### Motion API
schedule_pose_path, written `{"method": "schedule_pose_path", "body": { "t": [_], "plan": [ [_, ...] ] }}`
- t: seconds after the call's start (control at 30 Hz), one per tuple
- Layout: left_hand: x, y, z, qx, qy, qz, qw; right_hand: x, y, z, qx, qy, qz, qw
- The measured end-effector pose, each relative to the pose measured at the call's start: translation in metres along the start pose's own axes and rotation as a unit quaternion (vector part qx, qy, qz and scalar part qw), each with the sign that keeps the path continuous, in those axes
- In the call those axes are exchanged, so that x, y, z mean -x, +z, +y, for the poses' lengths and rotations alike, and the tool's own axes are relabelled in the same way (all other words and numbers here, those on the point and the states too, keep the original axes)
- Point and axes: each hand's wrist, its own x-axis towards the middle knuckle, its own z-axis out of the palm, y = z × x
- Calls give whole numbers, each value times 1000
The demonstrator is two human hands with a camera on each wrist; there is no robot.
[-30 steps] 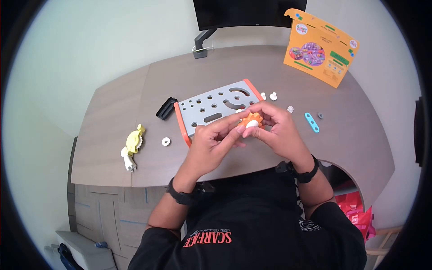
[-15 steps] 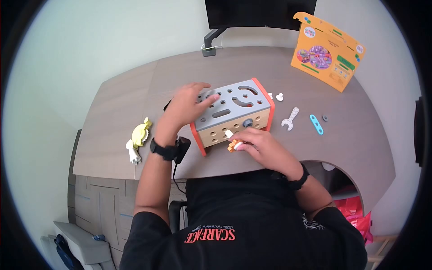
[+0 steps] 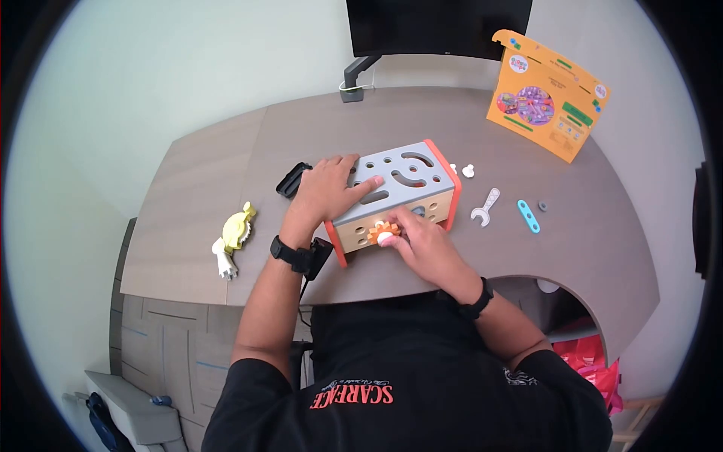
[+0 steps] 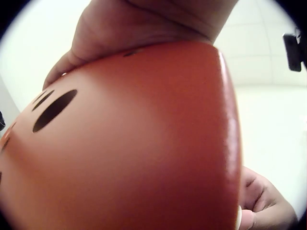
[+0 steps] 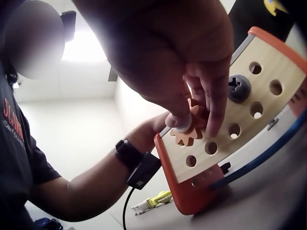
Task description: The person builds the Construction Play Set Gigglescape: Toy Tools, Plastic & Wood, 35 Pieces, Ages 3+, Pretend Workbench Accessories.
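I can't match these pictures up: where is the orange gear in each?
Head: orange gear near the centre.
Left wrist: not visible.
Right wrist: orange gear right of centre, about mid-height.
Shared landmark: the red end panel of the toy box, filling much of the left wrist view.

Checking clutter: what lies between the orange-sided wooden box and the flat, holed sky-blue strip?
A pale grey toy wrench with an open end lies between the wooden box and the blue strip, touching neither; the head view shows this.
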Motion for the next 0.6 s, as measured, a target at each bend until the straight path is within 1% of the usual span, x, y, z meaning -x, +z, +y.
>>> {"method": "schedule_pose_path", "body": {
  "t": [0.13,0.23,0.33,0.43,0.53,0.6],
  "plan": [
    [-1,0,0,-9,6,11,1000,-2,-3,-8,42,29,52,997],
    [-1,3,-1,-16,14,15,1000,-3,-3,-4,49,25,62,997],
    [0,2,1,-20,14,11,1000,-4,-4,-8,64,40,73,994],
    [-1,0,2,-24,9,5,1000,-2,0,-7,85,9,116,990],
    [-1,3,1,-25,8,6,1000,-4,0,-5,186,-80,158,966],
    [-2,3,1,-29,6,5,1000,-7,-1,1,197,-93,134,967]
  ]
}}
